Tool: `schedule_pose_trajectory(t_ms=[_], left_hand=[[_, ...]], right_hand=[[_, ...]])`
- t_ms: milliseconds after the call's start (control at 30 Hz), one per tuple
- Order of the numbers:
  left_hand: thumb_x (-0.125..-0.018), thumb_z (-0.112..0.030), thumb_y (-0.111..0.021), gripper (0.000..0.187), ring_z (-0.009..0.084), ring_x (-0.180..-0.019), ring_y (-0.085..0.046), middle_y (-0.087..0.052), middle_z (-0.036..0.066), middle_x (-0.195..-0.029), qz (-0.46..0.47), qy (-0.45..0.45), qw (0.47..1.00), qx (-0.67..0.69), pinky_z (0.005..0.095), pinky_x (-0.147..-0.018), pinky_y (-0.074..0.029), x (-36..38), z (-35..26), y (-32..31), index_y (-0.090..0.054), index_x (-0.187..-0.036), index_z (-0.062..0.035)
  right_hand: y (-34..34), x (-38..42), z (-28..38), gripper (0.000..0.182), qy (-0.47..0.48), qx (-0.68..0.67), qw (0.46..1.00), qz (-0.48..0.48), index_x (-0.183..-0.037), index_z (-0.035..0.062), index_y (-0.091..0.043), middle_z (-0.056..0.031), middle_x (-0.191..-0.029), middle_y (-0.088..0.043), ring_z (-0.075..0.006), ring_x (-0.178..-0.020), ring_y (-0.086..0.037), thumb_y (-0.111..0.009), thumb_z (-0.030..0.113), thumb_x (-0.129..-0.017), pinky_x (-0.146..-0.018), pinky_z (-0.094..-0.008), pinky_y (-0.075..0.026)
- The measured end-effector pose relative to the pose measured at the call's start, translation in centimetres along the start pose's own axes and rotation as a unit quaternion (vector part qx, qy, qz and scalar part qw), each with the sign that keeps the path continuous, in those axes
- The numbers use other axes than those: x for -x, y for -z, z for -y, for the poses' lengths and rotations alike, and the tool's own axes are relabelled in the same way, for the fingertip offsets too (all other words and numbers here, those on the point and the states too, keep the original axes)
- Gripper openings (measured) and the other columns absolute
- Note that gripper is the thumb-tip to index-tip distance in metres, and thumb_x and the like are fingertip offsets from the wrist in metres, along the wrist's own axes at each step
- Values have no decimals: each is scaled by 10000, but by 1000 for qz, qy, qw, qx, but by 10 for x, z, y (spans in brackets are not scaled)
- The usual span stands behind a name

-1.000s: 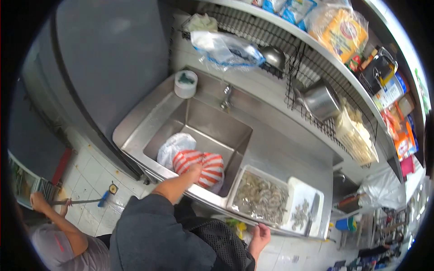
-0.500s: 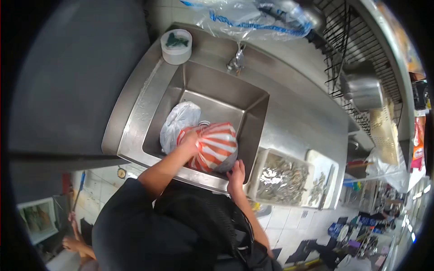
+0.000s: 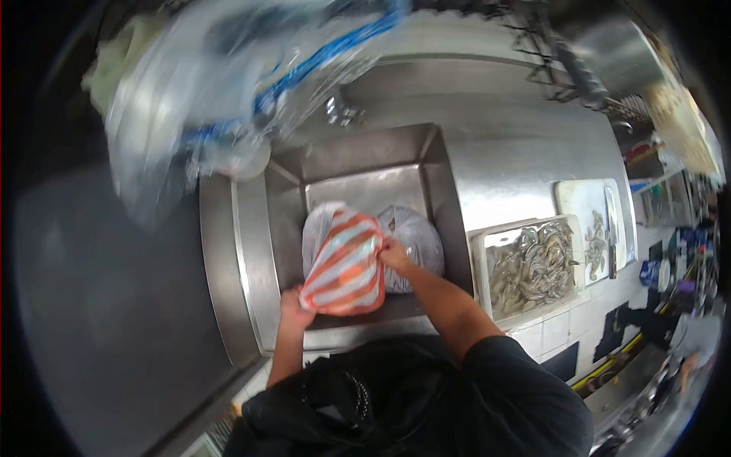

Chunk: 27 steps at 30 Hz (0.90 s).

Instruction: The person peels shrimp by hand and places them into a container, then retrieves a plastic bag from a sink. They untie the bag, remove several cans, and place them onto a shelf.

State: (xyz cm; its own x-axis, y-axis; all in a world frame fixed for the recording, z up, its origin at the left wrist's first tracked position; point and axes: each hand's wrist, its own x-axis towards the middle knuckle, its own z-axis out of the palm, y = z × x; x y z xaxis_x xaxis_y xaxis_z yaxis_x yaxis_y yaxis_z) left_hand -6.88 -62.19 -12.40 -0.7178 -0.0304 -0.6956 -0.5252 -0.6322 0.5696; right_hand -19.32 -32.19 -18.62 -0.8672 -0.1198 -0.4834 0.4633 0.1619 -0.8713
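Inside the steel sink (image 3: 365, 185), an orange-and-white striped plastic bag (image 3: 346, 263) is spread between my two hands. My left hand (image 3: 295, 308) is closed on its lower left corner, close to the sink's front edge. The bag's right edge is pinched in my right hand (image 3: 394, 255). Just right of it sits a full, greyish plastic bag (image 3: 419, 240), its contents hard to make out. Whitish plastic (image 3: 314, 232) shows at the striped bag's left, partly hidden behind it.
A tray of shrimp (image 3: 533, 263) stands right of the sink, beside a white cutting board (image 3: 582, 198) with more shrimp and a knife (image 3: 611, 228). Clear plastic with a blue stripe (image 3: 228, 91) hangs overhead, partly covering a white tub (image 3: 247, 164). The faucet (image 3: 343, 113) is behind the sink.
The striped bag, bulging around something before, now hangs flat between my hands, and a greyish bag shows at the right. My right hand has gone from open to gripping. The view has turned.
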Motion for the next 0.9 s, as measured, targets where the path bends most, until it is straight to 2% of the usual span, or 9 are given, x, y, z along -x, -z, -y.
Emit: schedule_pose_trajectory(t_ms=[67,100,167,233,367,533,700,800,900], left_hand=[[-1019,-166,-283,404,429,-1171,-628,-624,298,-1253,-72,64,976,195,595,-1090,-468,11,-15,-27,-564,-1187,70],[-1020,-166,-278,397,430,-1172,-627,-617,302,-1257,-28,-25,979,-203,599,-1081,-475,34,-29,-52,-557,-1180,67],[-1020,-161,-274,378,429,-1171,-627,-610,303,-1257,-50,-56,967,-244,600,-1060,-492,34,-31,-48,-547,-1158,61],[-1017,-155,-281,356,426,-1168,-629,-613,290,-1249,-95,0,992,88,595,-1045,-503,22,-45,-59,-542,-1137,54],[-1016,-153,-296,379,411,-1185,-622,-618,244,-1284,-73,-19,996,43,580,-1044,-502,66,-84,-130,-526,-1256,30],[-1017,-180,-374,378,314,-1156,-654,-650,155,-1297,17,-27,988,148,528,-1021,-524,94,-85,-226,-556,-1313,-31],[-994,-142,-415,262,204,-834,-661,-688,45,-958,212,-7,970,118,378,-724,-557,-10,-52,-321,-640,-1113,-76],[-982,-62,-394,224,198,-867,-637,-631,64,-930,120,-32,992,27,347,-774,-551,-36,-29,-424,-582,-1102,-63],[-947,-32,-416,252,191,-801,-581,-576,60,-886,250,59,965,-47,342,-714,-513,-155,10,-432,-556,-1158,-35]], right_hand=[[-6,-5,-9,161,-31,28,997,-62,-839,71,-646,-35,-776,-652,-168,-742,-601,-775,162,-805,-666,-363,-488],[1,4,-1,188,-19,-46,998,-34,-804,92,-612,-22,-755,-626,-155,-718,-584,-788,159,-816,-615,-343,-469],[-1,-3,-11,152,-87,-117,989,-33,-789,95,-593,-21,-734,-604,-153,-697,-570,-739,73,-824,-584,-327,-469],[-19,-1,5,121,-101,-253,960,-61,-795,85,-594,-23,-737,-599,-151,-702,-570,-692,22,-830,-577,-319,-471],[26,38,130,147,-113,-504,856,-19,-797,46,-598,-34,-761,-594,-147,-724,-578,-567,-95,-821,-589,-301,-486],[99,26,248,184,150,-374,914,-38,-754,33,-611,-11,-766,-599,-100,-696,-516,-544,-126,-817,-586,-273,-409],[203,65,332,197,396,-323,822,-252,-814,-4,-669,-65,-953,-664,-106,-807,-575,-540,-146,-765,-645,-229,-422],[260,88,344,171,353,-202,861,-305,-849,-12,-686,-1,-781,-625,-51,-683,-522,-578,-116,-765,-595,-228,-410],[295,45,313,160,305,-171,889,-297,-862,-3,-699,-32,-786,-650,-94,-718,-573,-600,-97,-778,-637,-257,-454]])
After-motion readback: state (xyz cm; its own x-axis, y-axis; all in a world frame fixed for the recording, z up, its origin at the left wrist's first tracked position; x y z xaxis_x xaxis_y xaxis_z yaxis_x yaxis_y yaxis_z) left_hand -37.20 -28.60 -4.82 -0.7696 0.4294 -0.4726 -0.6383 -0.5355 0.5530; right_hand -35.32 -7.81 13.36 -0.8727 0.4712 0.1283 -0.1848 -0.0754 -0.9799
